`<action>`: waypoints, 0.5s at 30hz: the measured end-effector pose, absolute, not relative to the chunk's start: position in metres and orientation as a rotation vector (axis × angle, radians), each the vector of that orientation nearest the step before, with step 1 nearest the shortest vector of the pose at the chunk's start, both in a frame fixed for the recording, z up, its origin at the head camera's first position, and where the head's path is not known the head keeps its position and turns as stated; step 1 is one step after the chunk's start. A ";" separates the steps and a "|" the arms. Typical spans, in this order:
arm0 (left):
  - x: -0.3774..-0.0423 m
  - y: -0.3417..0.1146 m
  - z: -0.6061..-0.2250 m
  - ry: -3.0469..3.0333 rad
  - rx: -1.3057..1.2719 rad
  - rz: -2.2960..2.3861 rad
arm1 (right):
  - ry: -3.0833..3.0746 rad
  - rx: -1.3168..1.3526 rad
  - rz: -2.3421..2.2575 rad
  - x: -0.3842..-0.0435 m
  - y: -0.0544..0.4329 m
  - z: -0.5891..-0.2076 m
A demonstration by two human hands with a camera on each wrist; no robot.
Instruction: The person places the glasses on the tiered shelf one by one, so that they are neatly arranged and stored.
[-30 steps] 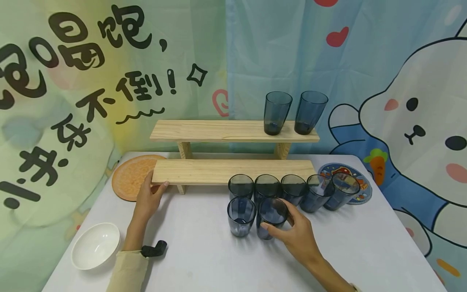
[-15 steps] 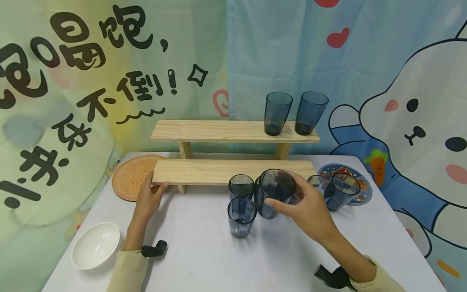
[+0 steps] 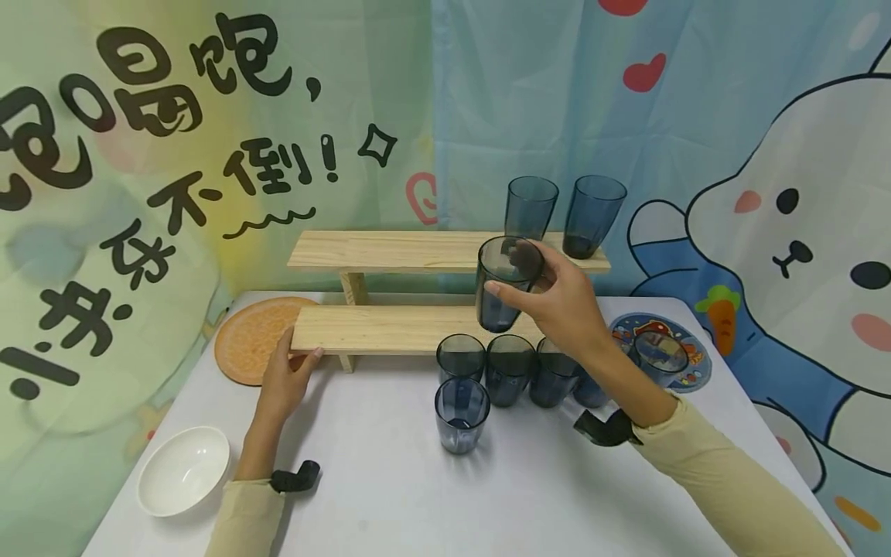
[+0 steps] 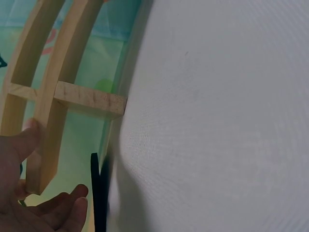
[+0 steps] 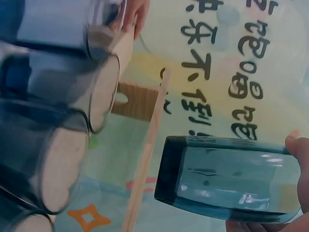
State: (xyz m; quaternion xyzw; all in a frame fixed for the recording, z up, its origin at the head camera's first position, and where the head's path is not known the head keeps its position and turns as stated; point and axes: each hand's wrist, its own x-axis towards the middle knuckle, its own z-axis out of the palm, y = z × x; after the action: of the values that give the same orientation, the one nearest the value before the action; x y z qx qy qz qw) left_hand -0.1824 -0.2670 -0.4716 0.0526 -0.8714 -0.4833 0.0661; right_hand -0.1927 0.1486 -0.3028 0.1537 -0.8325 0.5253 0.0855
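My right hand (image 3: 567, 309) holds a dark blue-tinted drinking glass (image 3: 496, 309) between thumb and fingers, raised over the lower board of a two-tier wooden shelf (image 3: 390, 329). The same held glass (image 5: 231, 179) lies across the right wrist view. My left hand (image 3: 281, 379) grips the lower board's left end, its thumb (image 4: 29, 137) against the board in the left wrist view. Two matching glasses stand on the upper board (image 3: 390, 251), one (image 3: 595, 216) at its right end. Several more line up before the shelf, partly hidden by my right arm, with a single glass (image 3: 462, 418) in front.
A white bowl (image 3: 184, 472) sits at the table's left side. An orange round mat (image 3: 244, 340) lies behind my left hand. On the right, a blue patterned round mat (image 3: 699, 367) lies partly behind a glass. A printed curtain (image 3: 473, 100) hangs behind the table.
My right hand has lifted a glass from the front of the group and carried it up and back, over the lower board. My left hand stays on the board's end.
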 end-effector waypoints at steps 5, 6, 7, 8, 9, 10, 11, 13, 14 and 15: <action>-0.184 -0.266 -0.473 -2.621 0.152 -1.443 | -2.455 0.438 1.495 -0.221 0.137 -0.298; -0.184 -0.266 -0.473 -2.623 0.153 -1.442 | -2.449 0.433 1.495 -0.226 0.135 -0.297; -0.184 -0.266 -0.474 -2.624 0.156 -1.442 | -2.441 0.433 1.497 -0.231 0.133 -0.296; -0.183 -0.266 -0.473 -2.628 0.158 -1.441 | -2.436 0.430 1.498 -0.235 0.130 -0.295; -0.183 -0.266 -0.473 -2.631 0.161 -1.443 | -2.431 0.425 1.494 -0.240 0.128 -0.295; -0.183 -0.266 -0.473 -2.633 0.166 -1.447 | -2.426 0.425 1.487 -0.244 0.125 -0.294; -0.183 -0.266 -0.473 -2.636 0.170 -1.444 | -2.420 0.421 1.480 -0.249 0.122 -0.293; -0.183 -0.267 -0.473 -2.638 0.175 -1.435 | -2.406 0.415 1.480 -0.258 0.116 -0.291; -0.183 -0.267 -0.472 -2.639 0.173 -1.430 | -2.400 0.410 1.482 -0.262 0.113 -0.290; -0.183 -0.267 -0.472 -2.637 0.174 -1.426 | -2.394 0.403 1.487 -0.266 0.109 -0.289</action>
State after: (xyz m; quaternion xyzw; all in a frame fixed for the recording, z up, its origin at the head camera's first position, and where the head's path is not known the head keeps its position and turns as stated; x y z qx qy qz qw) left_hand -0.1833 -0.2673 -0.4724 0.0577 -0.8761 -0.4736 0.0692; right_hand -0.2655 0.1095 -0.2895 0.1399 -0.8319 0.5166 0.1468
